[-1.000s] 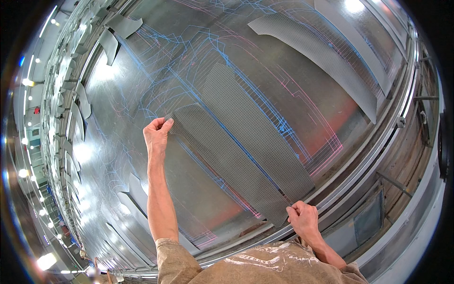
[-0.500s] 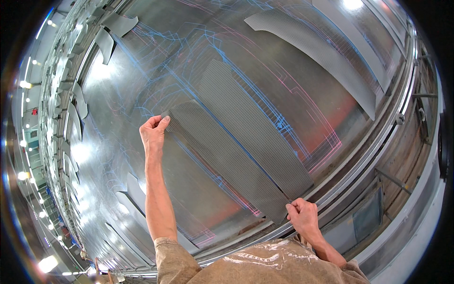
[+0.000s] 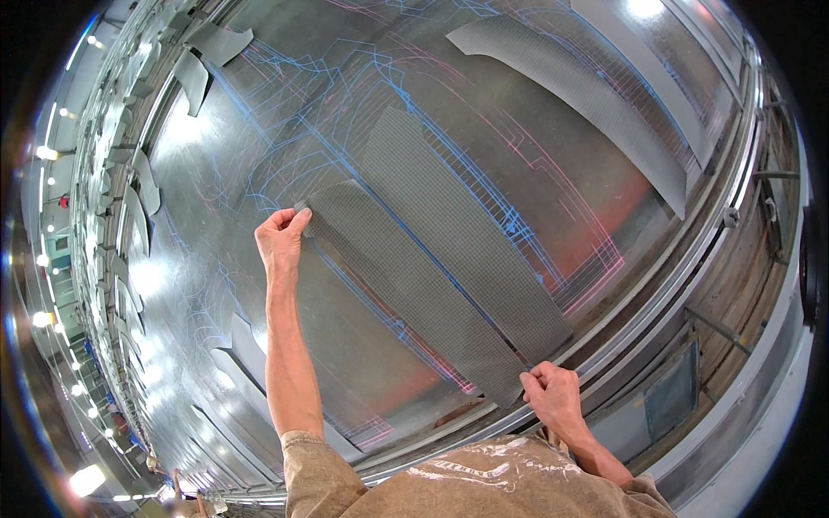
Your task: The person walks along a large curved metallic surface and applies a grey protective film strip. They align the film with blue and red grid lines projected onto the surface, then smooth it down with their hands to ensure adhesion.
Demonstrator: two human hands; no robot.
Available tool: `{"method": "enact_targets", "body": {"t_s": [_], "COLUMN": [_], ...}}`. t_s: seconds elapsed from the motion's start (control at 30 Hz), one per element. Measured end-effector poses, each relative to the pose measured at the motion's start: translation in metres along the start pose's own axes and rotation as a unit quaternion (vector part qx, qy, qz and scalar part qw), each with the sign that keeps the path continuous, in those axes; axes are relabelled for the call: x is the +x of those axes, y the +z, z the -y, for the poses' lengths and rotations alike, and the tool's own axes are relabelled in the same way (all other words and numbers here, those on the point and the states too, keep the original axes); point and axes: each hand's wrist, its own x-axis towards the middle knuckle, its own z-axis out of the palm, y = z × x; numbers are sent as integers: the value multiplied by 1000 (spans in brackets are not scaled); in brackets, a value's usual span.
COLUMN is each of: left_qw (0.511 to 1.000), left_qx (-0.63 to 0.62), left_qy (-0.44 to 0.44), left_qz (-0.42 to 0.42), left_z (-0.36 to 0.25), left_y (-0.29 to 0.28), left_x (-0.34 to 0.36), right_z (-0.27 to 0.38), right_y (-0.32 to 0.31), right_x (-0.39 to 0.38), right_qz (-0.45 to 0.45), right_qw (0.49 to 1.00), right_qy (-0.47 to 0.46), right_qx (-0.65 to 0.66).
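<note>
In the head view, the only one, a grey gridded sheet (image 3: pixel 404 285) lies on the tabletop (image 3: pixel 216 155) between the two hands, its long axis running from between 10 and 11 o'clock down to between 4 and 5. The left hand (image 3: pixel 283 233) pinches its far corner between thumb and fingers, so the sheet's middle is toward 4 o'clock from there. The right hand (image 3: pixel 551 393) has its fingers bunched at the near end (the curled fingers hide part of the grip), apparently nipping the edge; from it, the left hand sits toward 10 o'clock. Neither hand is clearly nearer the sheet's middle. Just beside the sheet, toward 1 to 2 o'clock, a second gridded sheet (image 3: pixel 462 226) lies nearly parallel, a narrow strip with a blue line (image 3: pixel 423 248) showing between their long edges.
</note>
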Motion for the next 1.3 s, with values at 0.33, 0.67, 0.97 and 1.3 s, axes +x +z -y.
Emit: {"method": "enact_targets", "body": {"t_s": [0.33,0.67,0.97,1.3], "left_qw": [1000,1000,1000,1000], "left_qx": [8,8,-3,-7], "left_qy": [1,0,13,9], "left_qz": [7,15,24,16], "left_z": [-3,-2,2,5], "left_y": [-2,-4,-3,-2], "left_x": [0,-1,-1,0], "right_z": [6,3,6,2], "right_y": [-4,-3,-5,-4], "right_x": [1,0,0,0], "right_qz": [19,28,34,28], "right_qw": [1000,999,999,999], "right_qy": [-7,10,26,27], "right_qx": [7,13,21,26]}}
